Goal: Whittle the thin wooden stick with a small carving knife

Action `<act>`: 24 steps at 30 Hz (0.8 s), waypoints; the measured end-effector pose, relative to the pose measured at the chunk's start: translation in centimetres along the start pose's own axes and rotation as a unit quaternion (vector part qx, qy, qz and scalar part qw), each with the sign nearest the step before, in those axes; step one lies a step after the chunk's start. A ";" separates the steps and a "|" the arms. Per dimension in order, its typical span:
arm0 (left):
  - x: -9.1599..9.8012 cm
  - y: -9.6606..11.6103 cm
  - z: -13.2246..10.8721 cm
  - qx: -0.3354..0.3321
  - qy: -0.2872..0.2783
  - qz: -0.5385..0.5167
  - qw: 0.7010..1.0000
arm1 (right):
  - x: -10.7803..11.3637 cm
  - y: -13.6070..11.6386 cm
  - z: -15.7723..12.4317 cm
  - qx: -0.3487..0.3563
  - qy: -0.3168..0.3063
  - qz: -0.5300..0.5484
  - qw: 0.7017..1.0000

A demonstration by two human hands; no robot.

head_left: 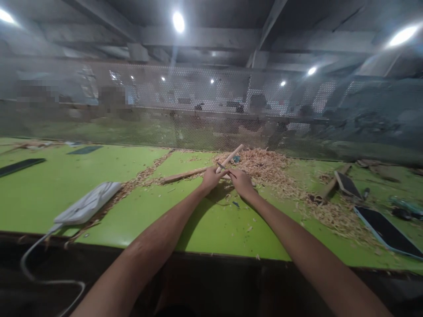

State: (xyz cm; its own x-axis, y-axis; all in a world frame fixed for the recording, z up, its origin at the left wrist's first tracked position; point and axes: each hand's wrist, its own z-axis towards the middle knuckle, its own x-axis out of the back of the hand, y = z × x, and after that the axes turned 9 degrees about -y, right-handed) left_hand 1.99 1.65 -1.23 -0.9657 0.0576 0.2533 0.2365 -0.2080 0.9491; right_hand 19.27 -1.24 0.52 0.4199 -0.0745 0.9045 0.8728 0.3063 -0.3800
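My left hand is closed around a thin pale wooden stick, which slants up and away to the right. Close beside it, my right hand is closed on what looks like a small knife. The knife's dark blade crosses the stick near my left thumb; most of its handle is hidden in my fingers. A longer wooden strip lies on the green table, its right end reaching behind my left hand. Beyond my right hand spreads a heap of curled wood shavings.
A white power strip with a cable sits at left. Phones and a dark-faced block-like object lie at right, among shavings. A perforated mesh screen stands along the back edge. A dark flat object lies far left.
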 end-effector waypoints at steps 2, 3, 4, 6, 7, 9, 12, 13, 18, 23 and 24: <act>0.1 0.1 -0.1 0.005 -0.011 -0.009 1.000 | 0.0 0.3 0.2 0.010 -0.003 0.011 1.000; 0.1 0.2 -0.2 0.011 -0.016 -0.012 1.000 | -0.1 0.4 0.3 0.015 -0.004 0.015 1.000; 0.1 0.3 -0.3 0.017 -0.022 -0.016 0.999 | -0.1 0.6 0.4 0.019 -0.006 0.020 1.000; 0.2 0.4 -0.5 0.022 -0.031 -0.022 0.999 | -0.2 0.8 0.5 0.024 -0.011 0.031 0.999; 0.2 0.4 -0.6 0.022 -0.033 -0.027 0.999 | -0.3 0.9 0.6 0.026 -0.015 0.033 0.999; 0.1 0.4 -0.7 0.025 -0.033 -0.035 0.999 | -0.3 1.1 0.7 0.031 -0.019 0.030 0.999; 0.1 0.3 -0.7 0.039 -0.031 -0.041 0.998 | -0.4 1.4 0.9 0.046 -0.025 0.017 0.998; 0.1 0.3 -0.6 0.042 -0.031 -0.043 0.998 | -0.4 1.4 0.9 0.049 -0.026 0.015 0.998; 0.1 0.5 -0.6 0.045 -0.046 -0.037 0.997 | -0.2 1.6 0.9 0.045 -0.027 -0.007 0.999; 0.2 0.5 -0.5 0.047 -0.073 -0.007 0.996 | 0.3 1.2 0.3 0.026 -0.040 -0.042 0.998; 0.2 0.5 -0.5 0.048 -0.075 -0.004 0.996 | 0.4 1.0 0.2 0.023 -0.042 -0.046 0.998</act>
State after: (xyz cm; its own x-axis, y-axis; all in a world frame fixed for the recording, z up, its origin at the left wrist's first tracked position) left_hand 1.88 1.06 -0.81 -0.9422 0.2064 0.2639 0.2448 -0.1134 0.9629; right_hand 20.27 -0.77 0.52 0.3143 -0.0259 0.9490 0.8938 0.3450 -0.2866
